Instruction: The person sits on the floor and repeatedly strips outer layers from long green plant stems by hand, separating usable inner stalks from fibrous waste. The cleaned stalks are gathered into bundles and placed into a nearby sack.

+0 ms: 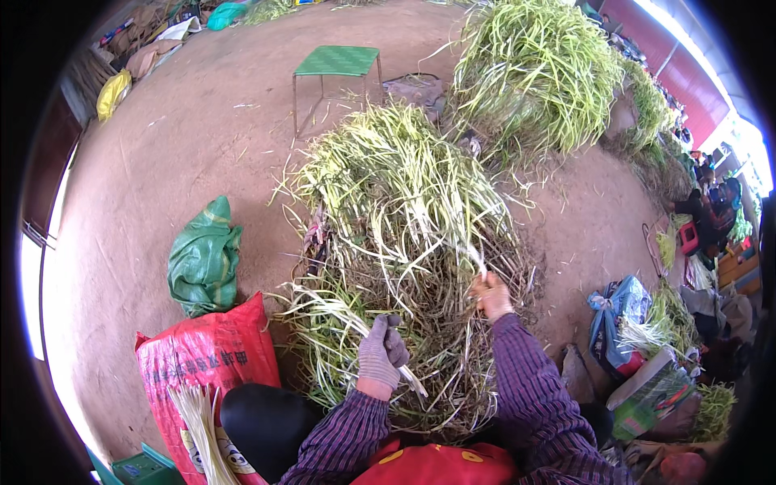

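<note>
My left hand [382, 351], in a grey-purple knitted glove, grips a small bundle of pale leafy stalks [330, 310]. Their leaves fan out to the upper left, and the white ends stick out below the hand. My right hand [492, 296] is bare and pinches a white stalk [476, 257], blurred at its upper part, over the right side of the heap. In front of me lies this heap of yellow-green leafy stalks [394, 163], with brown, dry-looking roots and stems [448, 339] on the side nearer me.
To my left are a red woven sack [206, 345] bearing writing, white stalks [203, 430] laid on it, and a green sack [206, 260]. A green-topped stool [336, 60] and a larger stalk heap [539, 79] stand beyond. Bags [618, 321] lie right; people [715, 206] sit farther off.
</note>
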`<action>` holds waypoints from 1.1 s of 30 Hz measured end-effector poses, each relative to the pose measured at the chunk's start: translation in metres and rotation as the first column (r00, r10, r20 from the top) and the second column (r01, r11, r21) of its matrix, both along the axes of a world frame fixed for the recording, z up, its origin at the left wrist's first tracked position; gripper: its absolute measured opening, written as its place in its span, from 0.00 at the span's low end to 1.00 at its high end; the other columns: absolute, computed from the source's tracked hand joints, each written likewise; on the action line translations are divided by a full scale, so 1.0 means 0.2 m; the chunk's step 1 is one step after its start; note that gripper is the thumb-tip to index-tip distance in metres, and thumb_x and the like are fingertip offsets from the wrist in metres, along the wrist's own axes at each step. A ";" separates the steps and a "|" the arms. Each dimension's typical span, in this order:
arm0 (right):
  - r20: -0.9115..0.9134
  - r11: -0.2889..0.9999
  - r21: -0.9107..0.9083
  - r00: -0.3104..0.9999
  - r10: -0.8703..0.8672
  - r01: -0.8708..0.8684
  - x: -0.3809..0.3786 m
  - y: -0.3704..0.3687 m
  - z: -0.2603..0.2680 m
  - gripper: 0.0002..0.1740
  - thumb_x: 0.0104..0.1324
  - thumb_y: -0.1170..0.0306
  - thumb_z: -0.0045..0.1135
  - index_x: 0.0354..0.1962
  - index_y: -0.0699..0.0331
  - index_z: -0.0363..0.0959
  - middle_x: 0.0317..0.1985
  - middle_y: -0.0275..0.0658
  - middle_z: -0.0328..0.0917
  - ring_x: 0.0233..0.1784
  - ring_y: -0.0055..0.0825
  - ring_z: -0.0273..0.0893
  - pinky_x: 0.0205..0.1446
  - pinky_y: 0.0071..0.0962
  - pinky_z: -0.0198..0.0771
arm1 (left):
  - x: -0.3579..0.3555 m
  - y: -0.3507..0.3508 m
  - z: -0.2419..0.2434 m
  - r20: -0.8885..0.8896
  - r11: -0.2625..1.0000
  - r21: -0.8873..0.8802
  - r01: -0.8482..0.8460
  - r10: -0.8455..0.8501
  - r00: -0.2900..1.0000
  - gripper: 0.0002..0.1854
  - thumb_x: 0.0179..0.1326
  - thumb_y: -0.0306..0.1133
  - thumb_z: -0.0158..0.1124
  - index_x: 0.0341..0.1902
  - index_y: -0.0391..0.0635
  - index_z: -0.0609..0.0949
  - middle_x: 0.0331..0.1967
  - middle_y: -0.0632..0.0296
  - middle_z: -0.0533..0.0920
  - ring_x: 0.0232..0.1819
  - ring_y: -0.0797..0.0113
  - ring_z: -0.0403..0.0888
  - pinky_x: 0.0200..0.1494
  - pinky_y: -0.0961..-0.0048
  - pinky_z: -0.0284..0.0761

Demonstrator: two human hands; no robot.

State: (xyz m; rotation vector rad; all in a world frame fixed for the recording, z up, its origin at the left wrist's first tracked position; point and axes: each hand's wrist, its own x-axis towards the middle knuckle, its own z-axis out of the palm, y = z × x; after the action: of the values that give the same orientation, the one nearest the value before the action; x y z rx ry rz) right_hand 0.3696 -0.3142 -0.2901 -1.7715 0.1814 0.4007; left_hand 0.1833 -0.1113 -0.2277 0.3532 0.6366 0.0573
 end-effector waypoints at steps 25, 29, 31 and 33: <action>-0.225 -0.073 -0.668 0.107 0.968 -0.740 -0.99 0.39 0.29 0.24 0.64 0.55 0.49 0.56 0.48 0.64 0.56 0.42 0.70 0.41 0.42 0.79 0.36 0.39 0.77 | -0.17 0.24 0.50 0.197 0.678 0.560 -0.477 0.450 0.871 0.11 0.68 0.37 0.51 0.40 0.41 0.76 0.17 0.64 0.74 0.08 0.83 0.58 0.09 0.84 0.48; -0.098 0.700 -0.292 0.749 0.656 -0.651 -0.75 0.39 0.33 0.13 0.66 0.65 0.50 0.48 0.52 0.71 0.38 0.34 0.80 0.35 0.25 0.79 0.33 0.28 0.77 | -0.12 0.21 0.27 0.001 0.939 0.169 -0.299 0.303 0.953 0.13 0.68 0.42 0.49 0.38 0.45 0.75 0.14 0.74 0.69 0.06 0.80 0.51 0.10 0.79 0.44; -0.081 0.794 -0.213 0.820 0.567 -0.570 -0.58 0.39 0.28 0.09 0.66 0.69 0.51 0.43 0.51 0.74 0.43 0.32 0.79 0.36 0.15 0.77 0.37 0.20 0.76 | -0.11 0.18 0.18 -0.030 0.966 0.142 -0.218 0.224 0.974 0.12 0.69 0.41 0.48 0.39 0.48 0.75 0.15 0.74 0.69 0.07 0.79 0.51 0.11 0.78 0.46; -0.022 0.677 -0.503 0.791 0.611 -0.537 -0.46 0.47 0.18 0.14 0.68 0.61 0.49 0.50 0.50 0.69 0.44 0.31 0.80 0.20 0.16 0.73 0.33 0.22 0.76 | -0.09 0.17 0.11 -0.086 0.976 0.111 -0.189 0.199 0.976 0.12 0.69 0.41 0.47 0.39 0.49 0.75 0.16 0.73 0.70 0.07 0.79 0.52 0.12 0.79 0.46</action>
State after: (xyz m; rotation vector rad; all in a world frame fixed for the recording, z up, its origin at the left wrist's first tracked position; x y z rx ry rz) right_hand 0.2784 -0.2199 -0.2535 -2.3452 -0.4512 0.7219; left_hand 0.1647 -0.0776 -0.2053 0.3933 0.7652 0.2625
